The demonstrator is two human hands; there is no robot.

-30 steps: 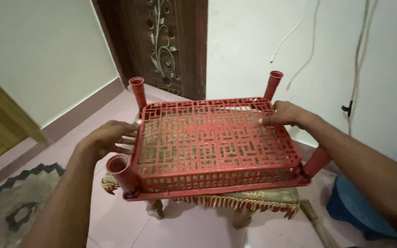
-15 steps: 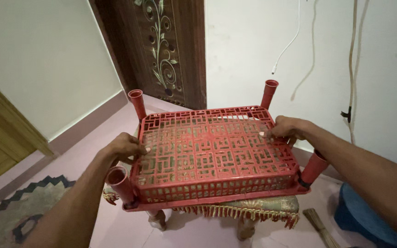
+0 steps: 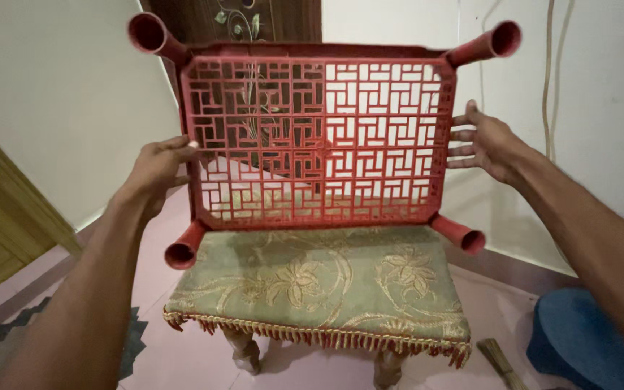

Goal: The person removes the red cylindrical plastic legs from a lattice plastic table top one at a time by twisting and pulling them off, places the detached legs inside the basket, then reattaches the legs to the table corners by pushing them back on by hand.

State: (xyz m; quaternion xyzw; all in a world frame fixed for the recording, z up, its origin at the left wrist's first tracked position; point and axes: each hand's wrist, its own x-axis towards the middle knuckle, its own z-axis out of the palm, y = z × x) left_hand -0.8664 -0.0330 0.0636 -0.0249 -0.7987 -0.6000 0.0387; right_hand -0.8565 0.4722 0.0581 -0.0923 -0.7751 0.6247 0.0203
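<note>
With my left hand [image 3: 154, 167] gripping the red lattice stool [image 3: 318, 141] and my right hand [image 3: 487, 144] seemingly only pressing it open-fingered, it could slip rightward.

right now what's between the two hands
The head view shows the red lattice plastic stool, tipped on edge with legs toward the camera, between left hand and right hand.
</note>
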